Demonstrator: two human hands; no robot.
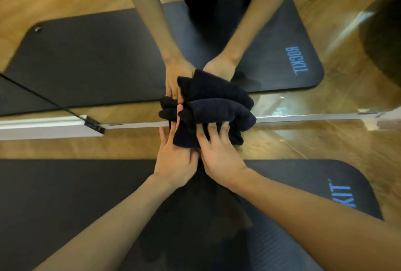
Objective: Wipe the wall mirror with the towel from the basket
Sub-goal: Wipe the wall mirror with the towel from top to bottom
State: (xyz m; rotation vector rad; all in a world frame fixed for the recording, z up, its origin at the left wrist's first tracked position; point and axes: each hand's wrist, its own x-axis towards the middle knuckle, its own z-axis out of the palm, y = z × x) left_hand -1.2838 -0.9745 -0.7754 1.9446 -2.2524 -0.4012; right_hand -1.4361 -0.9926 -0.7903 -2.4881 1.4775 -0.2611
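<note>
A bunched dark navy towel [219,116] is pressed against the bottom of the wall mirror [86,53], just above its lower metal edge. My left hand [173,160] holds the towel's left side with fingers spread over the cloth. My right hand [219,153] presses on its right side, fingers splayed across the folds. The glass reflects both hands, the forearms and the towel directly above the real ones. The basket is out of view.
A dark exercise mat [65,205] with blue lettering lies on the wooden floor [303,140] under my arms. A white baseboard [43,127] and a black cable clip [95,126] sit at the mirror's lower left. A dark round object is reflected at far right.
</note>
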